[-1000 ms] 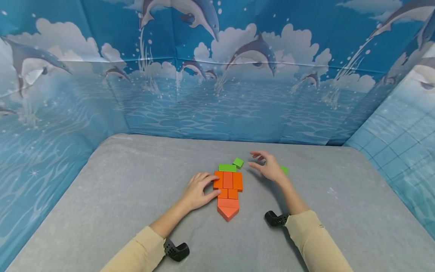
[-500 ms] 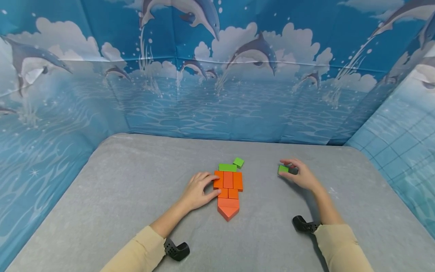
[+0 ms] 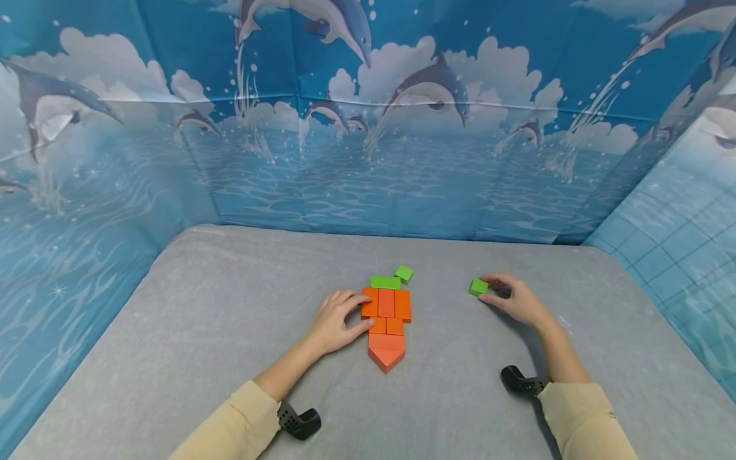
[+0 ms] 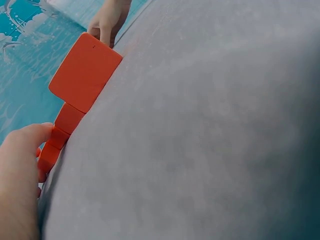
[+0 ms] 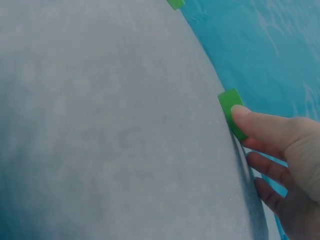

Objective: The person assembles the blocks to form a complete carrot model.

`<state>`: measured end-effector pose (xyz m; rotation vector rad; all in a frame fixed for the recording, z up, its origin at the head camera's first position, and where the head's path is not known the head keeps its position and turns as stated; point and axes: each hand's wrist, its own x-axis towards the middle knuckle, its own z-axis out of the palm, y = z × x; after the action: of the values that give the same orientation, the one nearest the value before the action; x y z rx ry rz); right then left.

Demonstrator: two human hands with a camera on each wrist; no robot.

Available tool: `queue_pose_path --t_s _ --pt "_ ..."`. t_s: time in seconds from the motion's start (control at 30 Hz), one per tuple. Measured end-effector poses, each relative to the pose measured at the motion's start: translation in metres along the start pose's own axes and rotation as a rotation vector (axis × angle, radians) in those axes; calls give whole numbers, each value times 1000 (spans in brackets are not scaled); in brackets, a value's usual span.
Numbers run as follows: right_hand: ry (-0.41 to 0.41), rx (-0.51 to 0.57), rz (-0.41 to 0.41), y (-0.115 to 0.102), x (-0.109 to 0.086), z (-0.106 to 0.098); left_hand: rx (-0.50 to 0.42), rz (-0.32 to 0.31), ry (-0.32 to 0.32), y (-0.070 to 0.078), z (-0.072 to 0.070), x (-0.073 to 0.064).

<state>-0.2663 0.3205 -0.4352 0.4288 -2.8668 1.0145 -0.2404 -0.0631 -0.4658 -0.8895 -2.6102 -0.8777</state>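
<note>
My right hand pinches a small green block between thumb and fingers, off to the right on the grey cloth. In the right wrist view the thumb lies on the face of that green block. My left hand rests at the left side of a flat layout of orange blocks, its fingertips and thumb touching the edge. The layout narrows downward to an orange triangular block. A green rectangular block lies against its top, with a tilted green block at that block's right corner.
A grey cloth covers the table. Blue dolphin-print sheets rise behind and along both sides. Each wrist carries a black device, one on the left and one on the right.
My right hand has moved right, away from the layout, to the separate green block and now pinches it. That block has turned slightly. My left hand has stayed in place.
</note>
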Motion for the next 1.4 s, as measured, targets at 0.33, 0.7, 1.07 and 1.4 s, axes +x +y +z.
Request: queue_pose_path --t_s 0.33,0.7,1.07,1.4 --pt "-17 -7 2 -2 3 -2 6 3 -1 1 -1 -1" --pt "-96 25 -65 -44 41 8 -1 -14 -19 2 -3 -1" --pt "-199 40 -165 -95 83 43 9 -6 -14 1 -2 0" --pt "-281 11 -214 -118 106 72 13 -16 -26 0 -3 0"
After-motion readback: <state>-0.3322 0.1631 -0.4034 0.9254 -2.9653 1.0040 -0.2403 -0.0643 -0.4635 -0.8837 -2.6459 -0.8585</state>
